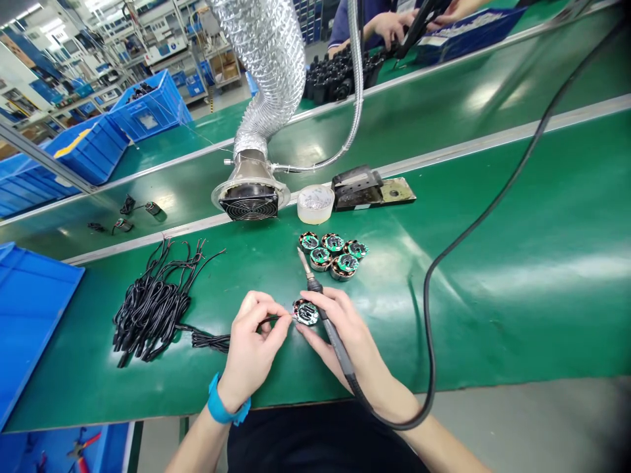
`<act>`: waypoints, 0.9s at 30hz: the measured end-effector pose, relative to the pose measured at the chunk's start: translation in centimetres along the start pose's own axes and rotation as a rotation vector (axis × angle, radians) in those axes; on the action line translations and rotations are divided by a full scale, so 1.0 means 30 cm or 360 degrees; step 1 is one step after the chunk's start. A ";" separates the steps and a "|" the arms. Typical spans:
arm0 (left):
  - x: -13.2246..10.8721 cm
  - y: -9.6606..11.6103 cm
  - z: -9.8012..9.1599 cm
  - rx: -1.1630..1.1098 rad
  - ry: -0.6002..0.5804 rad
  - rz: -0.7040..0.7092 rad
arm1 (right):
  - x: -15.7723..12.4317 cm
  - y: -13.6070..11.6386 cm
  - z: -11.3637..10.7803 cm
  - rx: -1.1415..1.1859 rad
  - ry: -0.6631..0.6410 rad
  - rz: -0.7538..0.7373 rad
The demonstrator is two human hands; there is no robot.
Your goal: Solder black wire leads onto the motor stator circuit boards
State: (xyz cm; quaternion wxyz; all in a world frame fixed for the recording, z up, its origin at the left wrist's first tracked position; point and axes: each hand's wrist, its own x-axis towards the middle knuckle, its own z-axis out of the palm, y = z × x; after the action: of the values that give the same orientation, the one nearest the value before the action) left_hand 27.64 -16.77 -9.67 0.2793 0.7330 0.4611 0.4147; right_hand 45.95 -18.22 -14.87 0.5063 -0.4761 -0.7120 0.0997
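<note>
Where blue bins [148, 108] crowd the hall, green benches [542, 263] bear boards [333, 253] and wires [148, 312].

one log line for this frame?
left hand: pinches black wire at round board | right hand: holds soldering iron, tip past the board | beyond: five boards | left: wire bundle

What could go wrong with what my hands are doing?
The left hand pinches the black wire against the round board, beside the soldering iron in the right hand: fingers could burn. The iron's tip points toward the five boards and might touch them. Its cord loops off the table and could snag.
</note>
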 end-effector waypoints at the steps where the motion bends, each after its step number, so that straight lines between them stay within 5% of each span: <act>1: 0.003 0.003 0.000 0.0004 -0.0013 0.0038 | 0.000 0.000 0.006 0.0010 0.0012 -0.0013; 7: 0.020 0.006 0.014 0.0050 -0.0148 0.0306 | 0.037 -0.006 -0.012 0.0379 -0.0188 -0.0088; 14: 0.015 -0.021 0.016 0.0108 -0.0239 0.0348 | 0.033 0.002 -0.031 0.0605 -0.0320 -0.0059; 17: 0.017 -0.022 0.008 0.0108 -0.0273 0.0349 | 0.017 -0.010 -0.052 0.0520 -0.0227 -0.0069; 22: 0.025 -0.016 0.009 0.0122 -0.0287 0.0313 | -0.049 -0.043 -0.125 0.0423 0.0286 0.0152; 27: 0.024 -0.015 0.015 0.0108 -0.0259 0.0300 | -0.128 -0.034 -0.150 0.0862 0.0386 0.0332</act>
State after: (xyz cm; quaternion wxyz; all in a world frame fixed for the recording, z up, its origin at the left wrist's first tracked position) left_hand 27.99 -15.95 -10.00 0.2505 0.8134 0.3799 0.3625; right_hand 49.16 -23.27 -14.55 0.6830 -0.4029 -0.5413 0.2796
